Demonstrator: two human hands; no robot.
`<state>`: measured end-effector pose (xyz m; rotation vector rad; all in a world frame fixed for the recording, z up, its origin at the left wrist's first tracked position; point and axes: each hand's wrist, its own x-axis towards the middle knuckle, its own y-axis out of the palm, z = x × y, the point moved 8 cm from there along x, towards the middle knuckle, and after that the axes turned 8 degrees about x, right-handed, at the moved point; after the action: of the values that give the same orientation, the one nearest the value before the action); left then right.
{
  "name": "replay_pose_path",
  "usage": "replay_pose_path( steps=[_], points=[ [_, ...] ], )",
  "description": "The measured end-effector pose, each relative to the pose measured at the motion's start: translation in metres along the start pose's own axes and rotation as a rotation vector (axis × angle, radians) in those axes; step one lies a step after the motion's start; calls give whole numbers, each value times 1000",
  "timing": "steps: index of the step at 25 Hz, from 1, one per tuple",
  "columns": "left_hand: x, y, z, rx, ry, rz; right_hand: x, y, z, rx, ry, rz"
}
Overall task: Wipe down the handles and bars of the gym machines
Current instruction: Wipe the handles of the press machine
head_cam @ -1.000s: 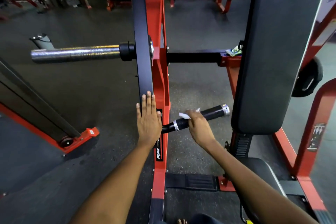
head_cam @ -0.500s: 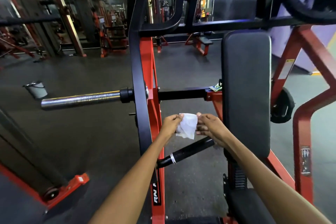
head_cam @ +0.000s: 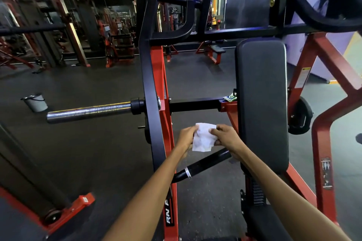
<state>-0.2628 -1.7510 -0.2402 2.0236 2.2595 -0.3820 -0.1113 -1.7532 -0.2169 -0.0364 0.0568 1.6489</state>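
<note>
A white wipe (head_cam: 203, 138) hangs spread between my two hands in front of the red and black press machine. My left hand (head_cam: 187, 137) pinches its left edge and my right hand (head_cam: 225, 139) pinches its right edge. Just below them runs the machine's black handle (head_cam: 203, 164) with a silver ring, touched by neither hand. A chrome weight bar (head_cam: 88, 112) sticks out to the left of the black upright (head_cam: 150, 103). Curved black handles (head_cam: 176, 31) hang overhead.
A black back pad (head_cam: 262, 103) stands right of my hands, on the red frame (head_cam: 321, 133). A green packet (head_cam: 230, 97) lies on the crossbar. A grey bucket (head_cam: 36, 101) stands on the floor at left. Another machine's red foot (head_cam: 78, 205) lies lower left.
My left hand left the upright and my right hand lifted the wipe off the lower handle. Both hands now hold the wipe, spread wider than half a second ago. My view tilted up.
</note>
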Motion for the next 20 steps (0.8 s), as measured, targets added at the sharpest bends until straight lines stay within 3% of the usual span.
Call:
replay_pose_path(
  steps=[2, 5, 12, 15, 20],
  points=[
    [0, 3, -3, 34, 38, 40, 2, 0, 3, -1, -33, -7],
    [-1, 3, -4, 15, 66, 58, -3, 11, -3, 137, 56, 109],
    [-12, 2, -5, -408, -167, 148, -5, 9, 10, 216, -21, 46],
    [-14, 6, -5, -328, -159, 216, 1, 7, 2, 328, 55, 27],
    [-12, 3, 0, -334, -124, 203, -3, 10, 3, 302, -2, 121]
  ],
)
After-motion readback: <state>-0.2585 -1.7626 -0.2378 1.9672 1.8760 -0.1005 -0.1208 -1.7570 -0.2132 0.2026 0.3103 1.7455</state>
